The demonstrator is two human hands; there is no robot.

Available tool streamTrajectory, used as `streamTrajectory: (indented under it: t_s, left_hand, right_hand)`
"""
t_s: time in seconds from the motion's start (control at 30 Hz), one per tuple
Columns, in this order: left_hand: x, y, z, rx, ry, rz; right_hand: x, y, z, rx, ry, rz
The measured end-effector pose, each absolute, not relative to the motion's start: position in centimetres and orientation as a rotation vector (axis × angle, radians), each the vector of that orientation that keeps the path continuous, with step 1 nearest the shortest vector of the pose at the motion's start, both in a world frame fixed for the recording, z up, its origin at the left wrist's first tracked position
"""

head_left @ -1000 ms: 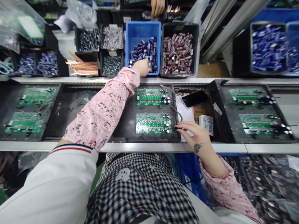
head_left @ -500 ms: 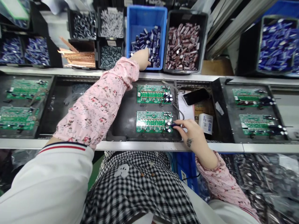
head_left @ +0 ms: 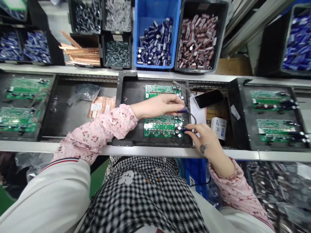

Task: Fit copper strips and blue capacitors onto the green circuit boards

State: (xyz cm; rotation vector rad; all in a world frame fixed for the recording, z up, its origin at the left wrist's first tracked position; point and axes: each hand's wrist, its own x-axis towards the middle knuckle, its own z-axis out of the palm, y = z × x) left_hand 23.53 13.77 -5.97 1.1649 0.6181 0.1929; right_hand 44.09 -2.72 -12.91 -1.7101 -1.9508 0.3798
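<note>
Between the fingertips of my left hand (head_left: pixel 161 106) is a blue capacitor (head_left: pixel 182 110), held above the two green circuit boards. My left hand and wrist cover part of the upper circuit board (head_left: pixel 152 88). At the right edge of the lower circuit board (head_left: pixel 160 127), my right hand (head_left: pixel 202 136) pinches another blue capacitor (head_left: pixel 186 129) with thumb and forefinger. Small upright capacitors stand near that end of the board. Both boards lie in a black tray (head_left: pixel 131 94).
Behind the rail stand a blue bin (head_left: pixel 155 9) of blue capacitors and a black bin (head_left: pixel 195 8) of brown ones. A phone (head_left: pixel 209 98) and a white roll (head_left: pixel 218 128) lie right of the tray. More boards sit in trays at left (head_left: pixel 19 118) and right (head_left: pixel 274 127).
My left hand has come out of the blue bin with a blue capacitor and moved down over the boards. My right hand stays at the lower board's right edge, still holding its capacitor.
</note>
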Motion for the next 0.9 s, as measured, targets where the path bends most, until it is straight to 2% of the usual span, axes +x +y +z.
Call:
streamTrajectory:
  t_s: [0.4, 0.53, 0.67, 0.8, 0.9]
  left_hand:
    - [25.9, 13.1, -8.2, 0.698, 0.603, 0.115]
    - [25.8, 11.7, -9.1, 0.759, 0.555, 0.032]
    - [26.9, 12.8, -8.4, 1.318, 0.405, -0.135]
    - [30.4, 20.0, -7.1, 2.289, 0.606, 0.226]
    - [34.3, 25.8, -7.5, 2.552, 0.839, 0.374]
  right_hand:
    - [43.8, -4.3, -11.1, -1.812, -2.052, 0.233]
    - [42.5, -3.9, -9.9, -1.667, -1.930, 0.104]
    - [42.8, -3.3, -9.5, -1.443, -1.869, 0.079]
    - [44.0, -3.8, -10.1, -1.529, -1.672, 0.102]
    - [44.4, -4.7, -10.9, -1.551, -1.644, 0.141]
